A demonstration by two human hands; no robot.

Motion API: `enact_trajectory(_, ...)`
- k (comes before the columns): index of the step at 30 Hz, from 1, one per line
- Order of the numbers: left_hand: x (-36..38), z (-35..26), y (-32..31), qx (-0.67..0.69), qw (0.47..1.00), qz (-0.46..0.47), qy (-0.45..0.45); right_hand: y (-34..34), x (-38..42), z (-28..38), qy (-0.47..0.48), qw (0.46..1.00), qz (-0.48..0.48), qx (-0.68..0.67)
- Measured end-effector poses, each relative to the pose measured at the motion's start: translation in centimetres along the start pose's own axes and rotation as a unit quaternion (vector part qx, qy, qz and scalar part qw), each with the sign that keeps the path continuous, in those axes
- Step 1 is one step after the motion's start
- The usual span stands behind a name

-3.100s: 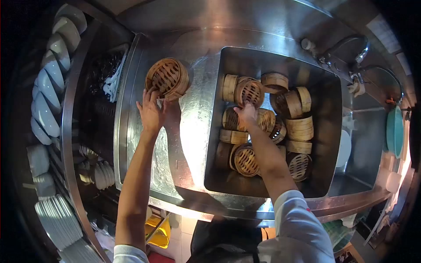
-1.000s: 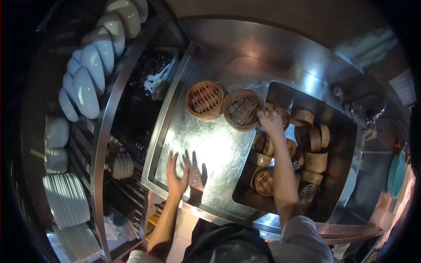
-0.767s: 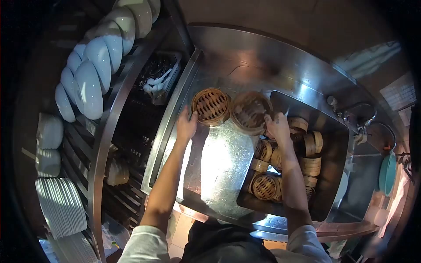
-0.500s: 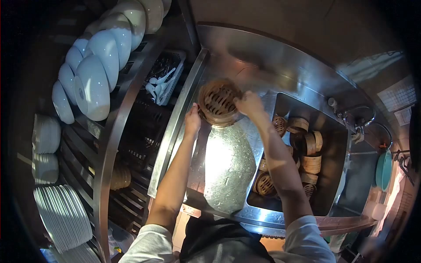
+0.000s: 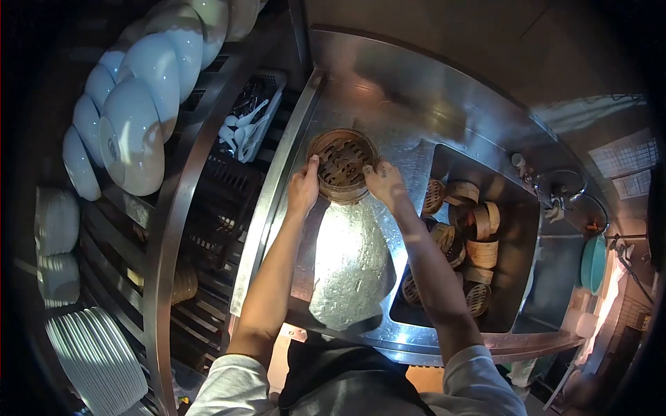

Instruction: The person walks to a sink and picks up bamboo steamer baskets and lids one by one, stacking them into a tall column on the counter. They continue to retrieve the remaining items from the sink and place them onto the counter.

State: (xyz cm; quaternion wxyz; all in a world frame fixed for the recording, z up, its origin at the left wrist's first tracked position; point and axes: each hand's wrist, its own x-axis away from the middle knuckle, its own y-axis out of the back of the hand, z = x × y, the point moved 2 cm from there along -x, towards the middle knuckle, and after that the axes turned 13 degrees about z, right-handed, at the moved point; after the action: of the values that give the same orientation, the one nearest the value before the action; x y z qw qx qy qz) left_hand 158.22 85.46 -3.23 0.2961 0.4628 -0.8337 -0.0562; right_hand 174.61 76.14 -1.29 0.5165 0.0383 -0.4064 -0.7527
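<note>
A round bamboo steamer basket (image 5: 341, 161) with a slatted bottom sits over the steel counter (image 5: 388, 132), its open side facing up. My left hand (image 5: 304, 187) grips its left wall, thumb over the rim. On the opposite side my right hand (image 5: 383, 183) is closed on the rim, thumb and fingers at the edge. To the right, a deep sink basin (image 5: 513, 277) holds several more bamboo steamers (image 5: 481, 254), lying at different angles, some on their sides.
At the left a slatted rack carries white bowls (image 5: 132, 139) and a row of plates (image 5: 97, 360). A basket with white spoons (image 5: 244, 128) stands beyond the counter's left edge. A tap (image 5: 558, 197) with a hose and a green basin (image 5: 593, 265) are at the right.
The steamer has turned a little and both hands have shifted along its rim, the right hand moving lower and inward. The whole view has moved slightly.
</note>
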Motion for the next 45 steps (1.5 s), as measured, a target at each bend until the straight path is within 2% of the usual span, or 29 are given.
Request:
enact_trajectory(3,0.5,-0.5,0.2,0.038,0.998,0.034,-0.032,-0.1,0.5,-0.6,-0.016,1.0,-0.009,-0.013)
enact_trajectory(5,2.4,-2.0,0.6,-0.015,0.996,0.088,-0.002,-0.2,0.8,-0.9,0.035,0.998,-0.051,-0.02)
enact_trajectory(6,3.2,-1.8,0.5,-0.016,0.996,0.086,0.001,0.3,1.0,-0.5,0.036,0.998,-0.047,-0.021)
enact_trajectory(8,5.0,-1.7,0.4,0.031,0.994,0.017,-0.103,2.9,1.3,0.7,0.004,0.997,-0.076,0.0)
enact_trajectory(9,6.1,-2.0,1.1,0.048,0.991,0.025,-0.124,4.2,0.5,0.5,0.006,0.997,-0.073,0.001)
enact_trajectory(10,6.4,-1.9,2.0,0.047,0.991,0.022,-0.123,5.7,-0.7,0.4,0.094,0.996,-0.01,0.005)
enact_trajectory(11,6.5,-1.8,2.9,0.108,0.984,0.051,-0.13,6.6,-1.9,0.6,0.18,0.982,0.052,0.009)
enact_trajectory(12,6.5,-1.9,3.6,0.168,0.973,0.08,-0.139,7.2,-3.0,0.9,0.184,0.982,0.051,0.009)
enact_trajectory(14,5.7,-2.3,3.8,0.165,0.972,0.067,-0.155,7.1,-4.7,1.6,0.232,0.953,0.194,-0.031)
enact_trajectory(16,5.2,-3.7,3.2,0.247,0.955,0.139,-0.093,6.7,-5.0,3.3,0.27,0.939,0.212,-0.035)
enact_trajectory(18,4.6,-5.1,2.4,0.206,0.965,0.133,-0.091,5.6,-5.9,4.8,0.291,0.913,0.282,0.05)
enact_trajectory(19,4.0,-5.4,1.8,0.069,0.981,0.136,-0.122,5.4,-5.5,6.0,0.292,0.912,0.283,0.051)
enact_trajectory(20,3.4,-5.6,1.3,-0.069,0.977,0.137,-0.15,5.5,-5.1,7.2,0.295,0.912,0.278,0.07)
enact_trajectory(21,2.5,-5.5,1.4,-0.099,0.981,0.116,-0.118,5.8,-4.9,7.9,0.297,0.911,0.273,0.089)
enact_trajectory(22,2.2,-5.1,1.4,-0.097,0.981,0.117,-0.118,6.2,-4.7,8.0,0.296,0.911,0.273,0.09)
enact_trajectory(24,1.6,-4.4,1.8,0.045,0.989,0.033,-0.14,7.9,-4.5,7.9,0.299,0.946,0.081,0.093)
enact_trajectory(25,1.0,-4.3,1.9,0.066,0.99,0.009,-0.123,8.2,-4.4,7.3,0.228,0.968,0.086,0.053)
enact_trajectory(26,0.8,-4.0,1.7,0.068,0.99,0.011,-0.123,7.9,-4.1,7.0,0.225,0.969,0.086,0.055)
enact_trajectory(28,2.0,-5.2,1.7,0.127,0.991,0.042,-0.01,5.9,-4.1,5.1,0.089,0.969,0.215,-0.078)
enact_trajectory(29,1.6,-4.9,1.5,0.112,0.993,0.034,-0.009,4.5,-5.7,3.4,0.16,0.973,0.166,-0.026)
enact_trajectory(30,1.5,-4.7,1.2,0.112,0.993,0.036,-0.01,4.3,-5.4,3.2,0.16,0.973,0.164,-0.026)
enact_trajectory(32,1.4,-4.1,1.0,-0.067,0.998,-0.009,-0.012,3.8,-4.1,2.5,0.149,0.987,0.026,0.056)
enact_trajectory(33,1.4,-4.0,0.8,-0.067,0.998,-0.008,-0.011,3.5,-3.4,2.3,0.166,0.984,-0.01,0.055)
enact_trajectory(35,1.6,-3.7,0.2,-0.152,0.988,-0.008,-0.009,3.2,-2.9,2.1,0.162,0.986,-0.01,0.048)
enact_trajectory(43,1.2,-2.7,-1.3,-0.176,0.984,-0.011,-0.007,1.5,-2.4,0.4,0.152,0.986,-0.062,0.012)
enact_trajectory(45,1.0,-2.6,-1.4,-0.181,0.983,-0.016,-0.006,1.1,-2.2,0.2,0.176,0.981,-0.068,-0.043)
